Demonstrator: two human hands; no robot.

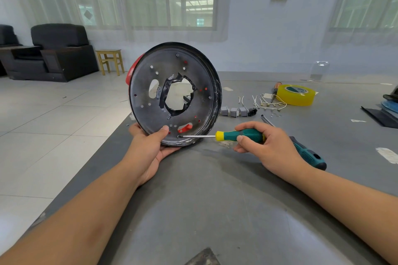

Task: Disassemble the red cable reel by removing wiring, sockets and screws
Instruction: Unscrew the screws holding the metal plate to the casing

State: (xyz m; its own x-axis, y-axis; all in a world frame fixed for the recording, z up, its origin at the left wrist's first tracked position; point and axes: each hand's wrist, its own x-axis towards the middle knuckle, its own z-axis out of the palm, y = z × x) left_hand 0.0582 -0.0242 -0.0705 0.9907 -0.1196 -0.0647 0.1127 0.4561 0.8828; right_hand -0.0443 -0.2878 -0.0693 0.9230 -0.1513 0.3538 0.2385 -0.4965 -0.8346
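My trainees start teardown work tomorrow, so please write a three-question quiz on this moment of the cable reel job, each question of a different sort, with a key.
1. True or false: the left hand holds the reel plate upright on the table.
2. Where is the tip of the screwdriver in the right hand?
A. in the big centre hole
B. at a screw near the plate's lower edge
C. on the yellow tape roll
3. Fill in: the removed grey sockets lie to the ____ of the plate.

Key: 1 true; 2 B; 3 right
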